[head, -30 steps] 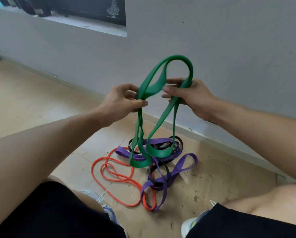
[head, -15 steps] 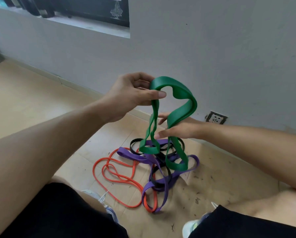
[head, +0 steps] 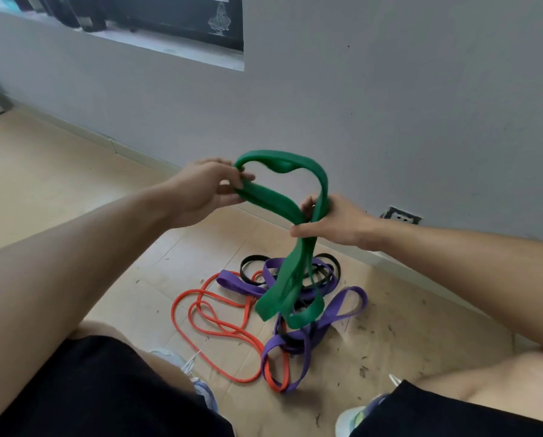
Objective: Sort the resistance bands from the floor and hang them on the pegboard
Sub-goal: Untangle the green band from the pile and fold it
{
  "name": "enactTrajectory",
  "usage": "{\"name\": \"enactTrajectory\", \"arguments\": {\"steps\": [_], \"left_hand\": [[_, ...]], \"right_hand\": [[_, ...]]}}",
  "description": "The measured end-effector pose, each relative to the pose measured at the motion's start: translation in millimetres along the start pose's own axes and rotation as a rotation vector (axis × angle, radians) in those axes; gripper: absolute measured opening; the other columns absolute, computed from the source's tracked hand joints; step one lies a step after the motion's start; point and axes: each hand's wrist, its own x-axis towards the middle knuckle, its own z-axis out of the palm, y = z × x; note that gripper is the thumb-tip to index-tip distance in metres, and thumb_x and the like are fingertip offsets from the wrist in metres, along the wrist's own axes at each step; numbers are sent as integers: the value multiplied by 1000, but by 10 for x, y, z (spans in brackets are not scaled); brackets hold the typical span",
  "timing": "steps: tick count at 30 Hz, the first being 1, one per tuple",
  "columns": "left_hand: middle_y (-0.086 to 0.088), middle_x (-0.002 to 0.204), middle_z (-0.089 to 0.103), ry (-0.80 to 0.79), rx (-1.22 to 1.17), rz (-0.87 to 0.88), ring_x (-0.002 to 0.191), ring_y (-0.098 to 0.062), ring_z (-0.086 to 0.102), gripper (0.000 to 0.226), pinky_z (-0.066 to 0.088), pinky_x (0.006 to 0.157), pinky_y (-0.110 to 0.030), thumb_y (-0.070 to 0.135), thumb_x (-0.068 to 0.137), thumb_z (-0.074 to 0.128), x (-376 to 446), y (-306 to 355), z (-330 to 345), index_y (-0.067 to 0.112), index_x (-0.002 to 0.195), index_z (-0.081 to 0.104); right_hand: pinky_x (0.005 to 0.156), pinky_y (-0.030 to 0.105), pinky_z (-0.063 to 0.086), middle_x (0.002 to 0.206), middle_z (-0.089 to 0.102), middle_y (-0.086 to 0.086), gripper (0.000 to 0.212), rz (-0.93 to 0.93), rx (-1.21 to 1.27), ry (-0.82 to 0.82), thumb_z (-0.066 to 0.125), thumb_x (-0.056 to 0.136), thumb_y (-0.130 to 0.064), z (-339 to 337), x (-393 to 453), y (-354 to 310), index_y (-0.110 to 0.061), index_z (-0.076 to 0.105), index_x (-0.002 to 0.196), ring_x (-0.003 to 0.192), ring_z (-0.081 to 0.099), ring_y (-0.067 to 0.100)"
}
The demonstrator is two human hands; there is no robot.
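A wide green resistance band (head: 283, 203) hangs folded in the air between my hands. My left hand (head: 207, 189) pinches its upper left loop. My right hand (head: 336, 220) grips the gathered strands lower and to the right. The band's two lower loops (head: 283, 302) dangle just above the pile on the floor. That pile holds a thin orange band (head: 200, 316), purple bands (head: 336, 310) and black bands (head: 327, 269), tangled together. No pegboard is in view.
A grey wall (head: 390, 105) with a pale skirting runs behind the pile, with a socket (head: 401, 216) low on the right. My knees in black shorts and my shoes (head: 355, 417) frame the pile. Debris specks lie on the tan floor (head: 43, 171).
My hands have gathered the green band into a shorter fold. The right hand dropped from the top of the loop to the strands below, and the lower loops lifted off the pile.
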Motion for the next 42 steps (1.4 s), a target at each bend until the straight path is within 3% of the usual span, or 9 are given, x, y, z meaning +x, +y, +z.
{"name": "enactTrajectory", "arguments": {"steps": [5,9,13,16,18,20,24,32,42], "left_hand": [[-15,136,61,193,558,-102,109,-23,61,62,49,92,-33,-13,84,60,63,-159,-313,12,140,52],[0,148,51,-81,754,51,136,-17,47,89,43,99,-31,9,77,86,-67,-122,82,27,151,40],[0,154,47,-259,1118,36,137,-22,48,120,40,99,-27,39,65,94,-89,-253,465,28,159,21],[-4,146,55,-255,1390,84,124,-25,56,117,44,98,-32,50,67,91,-39,-354,524,23,158,22],[-5,128,66,-190,1472,137,104,-22,61,97,49,85,-31,50,67,90,-24,-335,523,20,147,45],[-1,98,75,-130,1467,183,83,-19,67,62,55,70,-32,45,65,91,-29,-254,528,18,118,71],[3,75,76,-86,1316,235,71,-19,71,29,59,65,-38,38,65,90,-123,-79,546,24,89,81],[0,89,80,-89,804,232,92,-21,76,30,59,94,-35,26,73,89,-249,99,362,17,100,80],[-20,107,75,-3,271,224,100,-27,74,35,60,92,-32,18,74,80,-180,112,195,2,105,75]], "right_hand": [[63,22,47,85,76,-8,32,15,-254,13,90,74,-41,-67,14,-46,-24,74,96,78,71,9],[77,23,58,93,78,-10,40,-85,-402,-39,90,73,-42,5,-3,-145,-23,80,107,83,72,5],[82,33,61,88,79,-10,40,-134,-364,-54,91,70,-40,32,-23,-238,-25,81,105,80,73,6],[80,34,61,85,80,-10,41,-140,-346,-63,93,68,-42,7,-55,-266,-26,82,104,76,74,7],[82,33,62,86,80,-10,42,-136,-323,-66,93,67,-43,-8,-71,-262,-26,82,104,77,74,6],[84,34,62,89,80,-9,42,-122,-298,-74,94,68,-41,-17,-65,-247,-24,81,104,80,75,7],[88,38,61,93,79,-5,39,-103,-152,-105,93,71,-34,-53,-24,-198,-24,74,104,86,75,12],[93,29,55,101,78,-2,28,-39,68,-175,90,78,-24,29,-24,10,-15,74,100,95,74,10],[105,32,52,118,75,0,47,24,151,-250,88,80,-31,196,26,-39,-15,71,121,113,69,15]]}}
